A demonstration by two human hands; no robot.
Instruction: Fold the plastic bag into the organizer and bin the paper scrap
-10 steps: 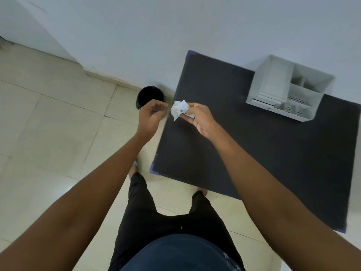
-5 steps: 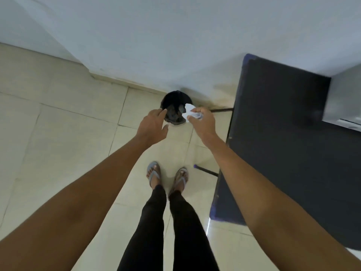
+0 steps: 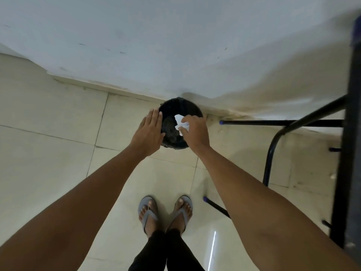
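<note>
A round black bin [image 3: 180,106] stands on the tiled floor against the white wall, with dark rubbish inside. My right hand [image 3: 194,131] is over the bin's right side, pinching a crumpled white paper scrap [image 3: 180,123] above the opening. My left hand [image 3: 149,133] hovers flat over the bin's left rim with its fingers extended, holding nothing. The organizer and the plastic bag are out of view.
The dark table edge [image 3: 353,133] runs down the right side, with its black metal legs [image 3: 273,145] and blue foot caps on the floor beside the bin. My feet in grey flip-flops [image 3: 166,212] stand on the cream tiles below the bin.
I have turned from the table to the bin. My right hand carried the paper scrap from over the table edge to above the bin's opening; my left hand opened out flat.
</note>
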